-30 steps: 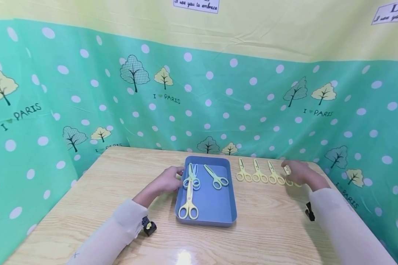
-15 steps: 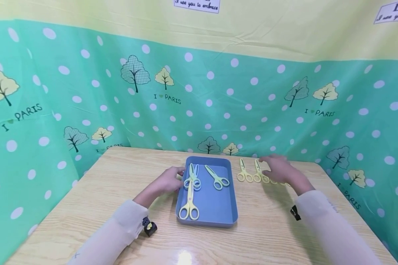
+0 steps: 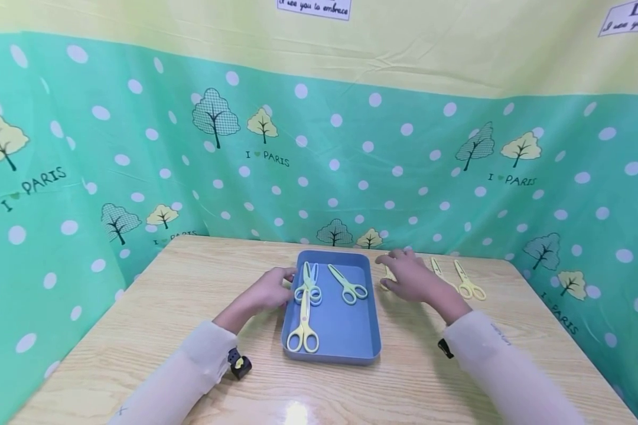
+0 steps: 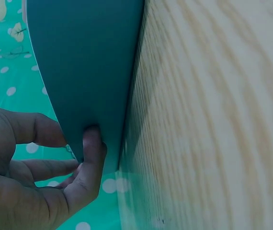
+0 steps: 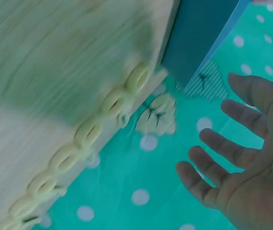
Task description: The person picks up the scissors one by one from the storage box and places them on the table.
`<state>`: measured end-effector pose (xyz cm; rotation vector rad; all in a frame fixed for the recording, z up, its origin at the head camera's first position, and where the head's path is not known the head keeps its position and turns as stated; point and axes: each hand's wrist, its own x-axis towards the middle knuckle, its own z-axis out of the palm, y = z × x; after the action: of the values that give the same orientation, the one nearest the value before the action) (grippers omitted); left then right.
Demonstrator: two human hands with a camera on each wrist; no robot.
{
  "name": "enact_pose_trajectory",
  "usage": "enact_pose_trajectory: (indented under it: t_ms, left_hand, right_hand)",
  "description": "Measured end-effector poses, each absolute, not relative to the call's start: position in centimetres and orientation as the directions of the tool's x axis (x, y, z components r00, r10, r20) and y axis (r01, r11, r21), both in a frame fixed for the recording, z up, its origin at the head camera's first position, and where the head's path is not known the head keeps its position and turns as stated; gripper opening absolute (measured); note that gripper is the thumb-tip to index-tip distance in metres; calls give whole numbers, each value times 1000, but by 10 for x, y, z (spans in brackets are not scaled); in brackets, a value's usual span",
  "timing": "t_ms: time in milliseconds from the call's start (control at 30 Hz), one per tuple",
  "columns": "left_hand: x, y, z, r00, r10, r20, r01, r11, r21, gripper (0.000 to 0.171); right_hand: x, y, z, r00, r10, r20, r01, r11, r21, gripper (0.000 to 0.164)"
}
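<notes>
A blue-grey tray (image 3: 345, 336) holds yellow scissors (image 3: 304, 316) at its front left, a few overlapping pale green and light blue scissors behind, and a green pair (image 3: 344, 284) at the right. My left hand (image 3: 268, 289) grips the tray's left wall; in the left wrist view a fingertip presses the outer side (image 4: 91, 72). Above the leftmost of the yellow scissors on the table is my right hand (image 3: 412, 277), which partly hides them. Its fingers are spread and hold nothing in the right wrist view, where the row of scissor handles (image 5: 24, 207) runs diagonally.
Two pairs of yellow scissors (image 3: 464, 277) show to the right of my right hand, near the table's back edge. The wooden table (image 3: 202, 265) meets a green and yellow dotted curtain (image 3: 276, 206) at the back and sides.
My right hand has moved left along the row of yellow scissors, from the rightmost pair toward the tray, uncovering the right-hand pairs. The left hand and the tray stay put.
</notes>
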<state>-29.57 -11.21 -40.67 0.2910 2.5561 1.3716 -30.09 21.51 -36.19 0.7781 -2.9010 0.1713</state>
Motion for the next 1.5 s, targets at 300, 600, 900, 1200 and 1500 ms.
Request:
enact_pose_trajectory:
  t_ms: [300,600,900,1200,1500]
  left_hand:
    - [-296,-111,-406,-952,289,-104,71,535,842,69]
    - [-296,-112,-407,-951,299,-81,81,491,867,68]
    - [-296,-114,-407,-949,302,-89,77,499,863,69]
    - [-298,-114,-410,-949,306,-78,90,498,863,69]
    - [-298,-113,-409,-951,298,-80,85,503,860,68]
  right_hand:
    - [-299,176,-370,-846,-515,136,-529,843,-95,46]
    - [-301,151,-385,-809,-573,128,-585,805,-100,50]
    - [-302,133,-393,-771,-634,57,-636,766,-89,38]
    - [-300,128,-396,-768,-639,-41,-634,768,-89,12]
    - [-296,125,-398,-738,-675,-15,-674,738,-47,19]
